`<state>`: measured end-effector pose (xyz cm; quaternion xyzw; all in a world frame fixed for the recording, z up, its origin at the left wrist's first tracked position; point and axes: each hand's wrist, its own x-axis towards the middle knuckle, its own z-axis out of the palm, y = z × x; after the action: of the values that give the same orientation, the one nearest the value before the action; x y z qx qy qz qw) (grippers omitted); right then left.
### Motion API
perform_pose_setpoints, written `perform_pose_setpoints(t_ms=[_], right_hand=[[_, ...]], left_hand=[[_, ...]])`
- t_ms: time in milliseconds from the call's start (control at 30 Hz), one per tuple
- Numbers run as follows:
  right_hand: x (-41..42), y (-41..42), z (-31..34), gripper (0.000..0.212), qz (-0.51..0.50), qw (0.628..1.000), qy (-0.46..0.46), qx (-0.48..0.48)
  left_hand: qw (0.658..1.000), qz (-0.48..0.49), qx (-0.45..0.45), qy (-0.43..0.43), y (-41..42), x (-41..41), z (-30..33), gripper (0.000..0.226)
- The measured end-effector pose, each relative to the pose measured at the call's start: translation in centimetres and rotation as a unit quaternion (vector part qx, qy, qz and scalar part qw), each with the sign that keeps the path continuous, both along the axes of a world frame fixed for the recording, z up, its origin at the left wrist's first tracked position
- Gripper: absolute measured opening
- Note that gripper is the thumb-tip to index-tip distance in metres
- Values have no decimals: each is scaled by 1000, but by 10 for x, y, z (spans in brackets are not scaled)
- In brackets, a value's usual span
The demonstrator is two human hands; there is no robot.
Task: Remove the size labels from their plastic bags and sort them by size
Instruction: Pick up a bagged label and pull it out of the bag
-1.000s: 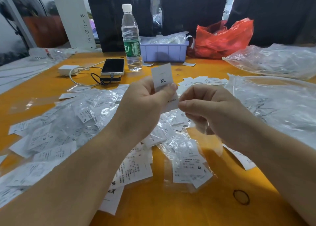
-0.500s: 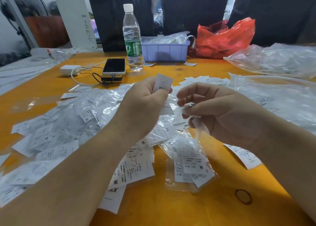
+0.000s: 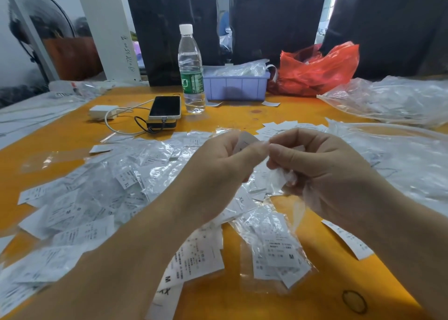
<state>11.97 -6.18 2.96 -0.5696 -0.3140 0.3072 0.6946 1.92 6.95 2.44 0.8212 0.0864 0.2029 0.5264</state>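
Size label (image 3: 247,143) up above the worktop (image 3: 60,135), mid-frame, pinched in the left hand (image 3: 219,174) between thumb and curled fingers; only its top edge shows, print blurred. Right hand (image 3: 324,171) touching it thumb to thumb, fingers curled round a crumpled clear plastic bag (image 3: 282,177), whose loose end hangs under the palm.

Below the hands: bagged labels (image 3: 278,251) marked M near the front edge, loose labels (image 3: 194,259) marked M by the left forearm, an XL label (image 3: 242,199) under the left wrist. Big heap of bagged labels (image 3: 97,193) spreads left across the worktop; forearms cover part of it. Loose strip label (image 3: 349,241) lies beside the right forearm. Rubber band (image 3: 354,301) lies near the front right corner.

Farther back: phone (image 3: 165,106) on a dark power bank, white charger (image 3: 103,111) with cable, water bottle (image 3: 191,70) upright, purple tray (image 3: 236,87) holding bags, red plastic bag (image 3: 317,70) just beside it. Large clear bags (image 3: 392,99) on the right.
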Motion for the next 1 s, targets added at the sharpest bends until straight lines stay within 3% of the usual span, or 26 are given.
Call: perform_pose_setpoints(t_ms=[100, 233, 433, 600, 733, 867, 1000], right_hand=[[-1, -1, 1, 26, 5, 1000, 5, 16], [-3, 2, 0, 19, 43, 997, 40, 53], [-2, 1, 0, 32, 62, 994, 54, 71], [4, 0, -3, 40, 72, 996, 48, 25], [4, 1, -6, 28, 83, 996, 7, -22], [4, -2, -3, 24, 57, 996, -36, -61], [7, -2, -2, 25, 30, 997, -49, -60]], left_hand=[[1000, -28, -9, -2, -5, -2, 1, 31], [999, -23, -42, 8, -4, -2, 2, 19], [993, -41, -99, 43, -3, -2, 2, 26], [993, -8, -109, 36, 1, 0, 4, 39], [989, 21, -132, 62, 4, 0, 5, 45], [991, 47, -99, 72, 8, 0, 6, 23], [990, 28, -126, 51, 8, 1, 4, 13]])
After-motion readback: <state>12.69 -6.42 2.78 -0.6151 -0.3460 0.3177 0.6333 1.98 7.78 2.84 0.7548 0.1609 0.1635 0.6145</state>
